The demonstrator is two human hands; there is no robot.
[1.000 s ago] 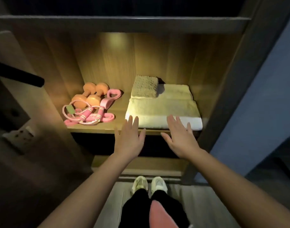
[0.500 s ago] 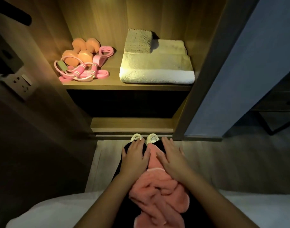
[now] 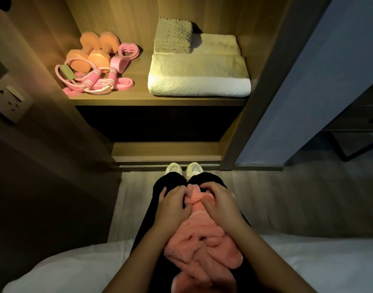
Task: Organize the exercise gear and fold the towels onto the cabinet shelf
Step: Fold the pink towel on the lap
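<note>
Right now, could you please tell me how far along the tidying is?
Looks done: the orange dumbbells and pink stretch bands sit grouped on the wooden shelf, beside a folded cream towel carrying a smaller grey folded towel. In hand: the left hand and right hand grip the crumpled pink towel on the lap. Left: folding and shelving it.

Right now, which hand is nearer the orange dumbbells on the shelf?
Left. The left hand grips the pink towel on the lap, below and right of the dumbbells; the right hand sits further right.
</note>
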